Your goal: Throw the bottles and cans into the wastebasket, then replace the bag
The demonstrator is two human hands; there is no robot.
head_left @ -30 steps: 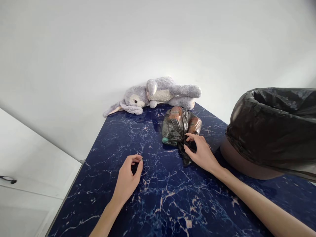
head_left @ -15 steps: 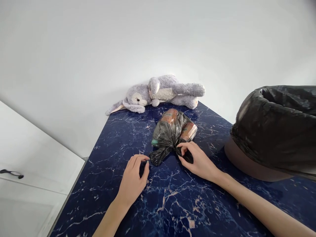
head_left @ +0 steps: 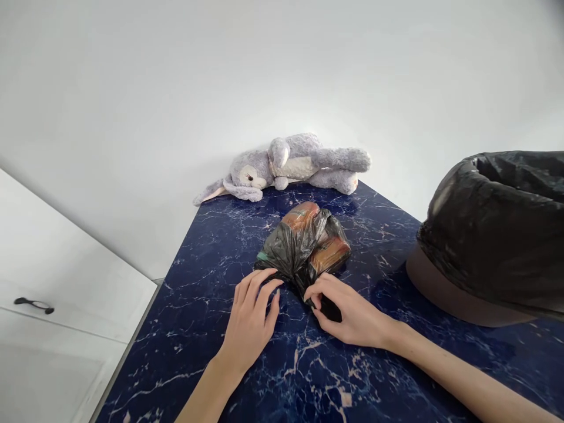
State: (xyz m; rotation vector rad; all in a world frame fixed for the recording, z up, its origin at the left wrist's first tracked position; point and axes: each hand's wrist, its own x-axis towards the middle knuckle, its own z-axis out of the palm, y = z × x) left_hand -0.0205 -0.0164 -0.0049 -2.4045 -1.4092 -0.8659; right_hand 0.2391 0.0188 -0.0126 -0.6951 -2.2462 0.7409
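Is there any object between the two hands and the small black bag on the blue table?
Nothing visible does. The left hand rests against the small black bag, and the right hand pinches its twisted end.

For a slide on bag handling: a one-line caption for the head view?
Left hand rests on a filled black bag while right hand grips its neck, on a blue marble table.
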